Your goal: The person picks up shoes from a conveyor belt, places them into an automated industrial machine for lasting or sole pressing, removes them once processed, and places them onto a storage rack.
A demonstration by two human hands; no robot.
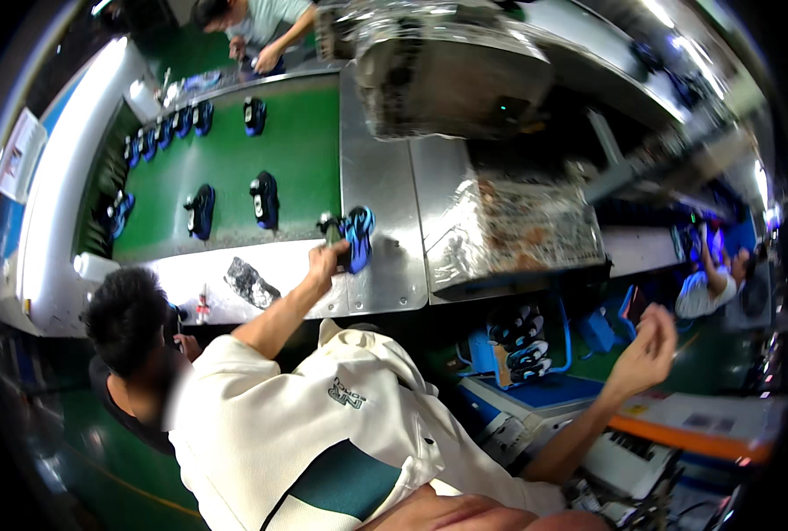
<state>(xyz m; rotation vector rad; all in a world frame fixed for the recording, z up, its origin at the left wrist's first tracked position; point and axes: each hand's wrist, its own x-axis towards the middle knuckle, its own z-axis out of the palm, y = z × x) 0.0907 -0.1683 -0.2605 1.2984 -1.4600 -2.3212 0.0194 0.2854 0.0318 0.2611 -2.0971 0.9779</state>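
Observation:
My left hand (325, 264) is closed on a black and blue sandal (357, 241) at the edge where the green belt meets the metal plate. A second dark piece shows beside it, partly hidden by my fingers. My right hand (646, 350) is raised far to the right with its fingers loosely bent and apart, and nothing shows in it. Below and left of that hand, several dark sandals stand on a blue rack (480, 354). Two more sandals, one on the left (201, 212) and one on the right (265, 200), lie on the belt ahead of my left hand.
The green belt (305, 150) carries several other sandals, some lined up at its far left. A foil-wrapped machine (451, 80) and a wrapped box (535, 226) stand right of it. A crumpled plastic bag (252, 283) lies on the near ledge. Other people are at left, far side and right.

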